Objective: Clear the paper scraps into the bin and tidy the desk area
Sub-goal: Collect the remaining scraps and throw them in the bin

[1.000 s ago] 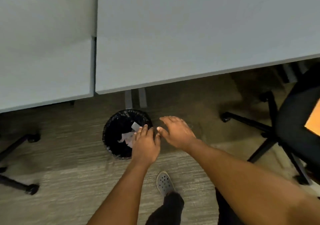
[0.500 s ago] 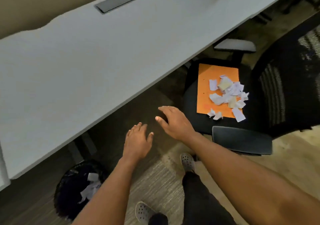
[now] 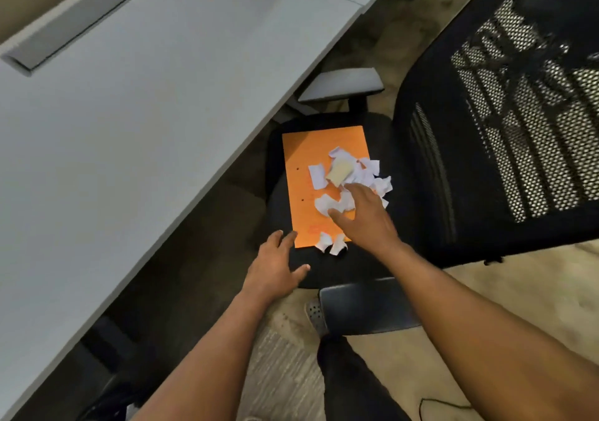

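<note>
An orange sheet (image 3: 308, 158) lies on the black seat of an office chair (image 3: 372, 258). Several white paper scraps (image 3: 353, 174) are piled on its right half, with one cream piece on top; two more scraps (image 3: 330, 242) hang off its near edge. My right hand (image 3: 363, 216) hovers over the pile with fingers spread, its fingertips at the scraps and nothing held. My left hand (image 3: 275, 265) is open too, resting at the seat's front left edge beside the orange sheet's near corner. Only a dark trace of the bin shows at the bottom left.
A grey desk (image 3: 129, 129) with a cable slot (image 3: 77, 18) fills the left. The chair's mesh back (image 3: 518, 112) stands at the right, one armrest (image 3: 340, 85) beyond the seat and another (image 3: 366, 304) just under my right forearm. My shoe (image 3: 316, 317) is on the carpet.
My view swung from the bin on the floor up and right to the chair. Both hands moved from over the bin to the seat; the right now reaches the scrap pile.
</note>
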A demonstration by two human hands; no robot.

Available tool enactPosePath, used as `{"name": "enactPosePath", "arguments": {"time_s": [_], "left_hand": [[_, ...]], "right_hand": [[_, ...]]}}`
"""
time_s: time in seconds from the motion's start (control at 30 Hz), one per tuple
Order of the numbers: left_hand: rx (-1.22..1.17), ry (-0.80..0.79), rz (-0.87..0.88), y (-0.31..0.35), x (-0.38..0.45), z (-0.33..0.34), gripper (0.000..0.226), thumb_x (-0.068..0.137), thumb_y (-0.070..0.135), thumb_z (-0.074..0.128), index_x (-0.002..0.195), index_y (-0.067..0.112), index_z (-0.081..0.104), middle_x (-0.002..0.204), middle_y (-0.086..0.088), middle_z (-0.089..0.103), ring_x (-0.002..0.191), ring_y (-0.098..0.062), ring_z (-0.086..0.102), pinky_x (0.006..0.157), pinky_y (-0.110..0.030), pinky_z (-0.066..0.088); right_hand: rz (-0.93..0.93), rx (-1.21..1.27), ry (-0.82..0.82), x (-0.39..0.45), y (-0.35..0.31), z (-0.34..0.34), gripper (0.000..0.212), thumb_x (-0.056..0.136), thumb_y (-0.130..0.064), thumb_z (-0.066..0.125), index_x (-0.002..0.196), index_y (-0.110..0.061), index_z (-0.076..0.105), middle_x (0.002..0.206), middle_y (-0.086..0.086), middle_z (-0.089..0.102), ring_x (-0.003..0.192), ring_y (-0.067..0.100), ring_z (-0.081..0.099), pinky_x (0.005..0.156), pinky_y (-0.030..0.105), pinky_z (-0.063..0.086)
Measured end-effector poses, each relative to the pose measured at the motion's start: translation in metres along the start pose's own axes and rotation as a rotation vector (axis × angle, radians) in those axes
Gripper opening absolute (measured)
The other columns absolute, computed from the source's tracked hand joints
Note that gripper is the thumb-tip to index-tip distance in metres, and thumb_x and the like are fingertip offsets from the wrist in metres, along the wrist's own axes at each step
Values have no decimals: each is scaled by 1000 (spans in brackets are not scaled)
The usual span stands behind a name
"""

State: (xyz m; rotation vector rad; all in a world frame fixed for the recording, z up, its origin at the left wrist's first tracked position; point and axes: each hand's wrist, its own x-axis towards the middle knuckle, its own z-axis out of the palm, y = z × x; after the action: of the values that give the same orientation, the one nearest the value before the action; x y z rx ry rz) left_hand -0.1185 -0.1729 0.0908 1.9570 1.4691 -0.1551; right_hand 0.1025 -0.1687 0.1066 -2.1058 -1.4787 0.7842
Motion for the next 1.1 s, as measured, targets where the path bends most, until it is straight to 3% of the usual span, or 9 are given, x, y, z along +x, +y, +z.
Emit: {"name": "enactPosePath", "arguments": {"time_s": [0.2, 0.4, 0.5, 0.6, 0.73, 0.83, 0.97, 1.03, 1.1], "left_hand": [[61, -145, 55, 31, 60, 49, 87, 77, 62, 65, 148, 37, 21, 155, -6, 19, 138, -30, 29, 102, -49, 44], [345, -101, 144, 41, 101, 89, 77, 75, 76, 52, 138, 40, 26, 147, -7, 25, 128, -32, 33, 83, -49, 51], [439, -60, 228, 44, 115, 101, 54, 85, 61, 54, 126, 31, 39, 141, -12, 31, 119, -32, 39, 76, -45, 50], [422, -95, 341, 41, 122, 107, 32, 92, 32, 56, 120, 21, 48, 138, -15, 36, 115, -32, 41, 78, -43, 50], [402, -154, 473, 26, 120, 110, 32, 89, 9, 57, 120, 11, 52, 133, -15, 42, 115, -31, 42, 86, -41, 49], [261, -59, 423, 17, 117, 106, 21, 89, 9, 57, 110, 9, 59, 126, -13, 50, 112, -30, 48, 84, -40, 51], [-37, 263, 173, 13, 137, 79, 21, 86, 9, 63, 106, 6, 68, 115, -13, 61, 102, -29, 60, 82, -33, 50], [-157, 303, 28, 14, 160, 58, 25, 91, 26, 62, 109, 9, 69, 111, -9, 63, 98, -26, 62, 79, -31, 47], [-193, 253, -21, 14, 184, 40, 43, 87, 47, 65, 113, 14, 66, 111, -7, 66, 97, -24, 63, 74, -33, 47]], "right_hand": [[107, -64, -7, 49, 67, -8, 69, 83, -43, 70, 138, -13, 43, 144, 10, 45, 129, 31, 41, 99, 44, 41], [106, -142, -85, 84, 92, 8, 83, 80, -52, 70, 146, -17, 32, 156, 10, 28, 140, 32, 28, 107, 52, 36], [111, -227, -84, 102, 93, 14, 96, 75, -64, 67, 150, -24, 23, 160, 8, 18, 143, 33, 21, 108, 57, 33], [153, -251, -64, 120, 92, 21, 109, 66, -76, 64, 150, -29, 14, 161, 6, 11, 145, 32, 15, 108, 58, 28], [143, -330, -128, 144, 95, 33, 118, 60, -85, 59, 150, -31, 5, 163, 6, 1, 147, 34, 7, 108, 61, 26], [124, -376, -203, 160, 96, 43, 123, 57, -90, 53, 151, -33, -3, 163, 6, -6, 147, 36, 3, 107, 64, 25], [111, -369, -232, 163, 94, 57, 125, 54, -93, 50, 150, -30, 2, 162, 8, -2, 147, 36, 1, 108, 63, 24], [107, -362, -236, 154, 95, 65, 126, 52, -93, 52, 149, -24, 9, 161, 10, 5, 146, 36, 5, 109, 61, 23], [105, -349, -252, 141, 98, 70, 128, 50, -93, 52, 148, -21, 11, 160, 10, 7, 146, 33, 5, 113, 58, 19]]}}
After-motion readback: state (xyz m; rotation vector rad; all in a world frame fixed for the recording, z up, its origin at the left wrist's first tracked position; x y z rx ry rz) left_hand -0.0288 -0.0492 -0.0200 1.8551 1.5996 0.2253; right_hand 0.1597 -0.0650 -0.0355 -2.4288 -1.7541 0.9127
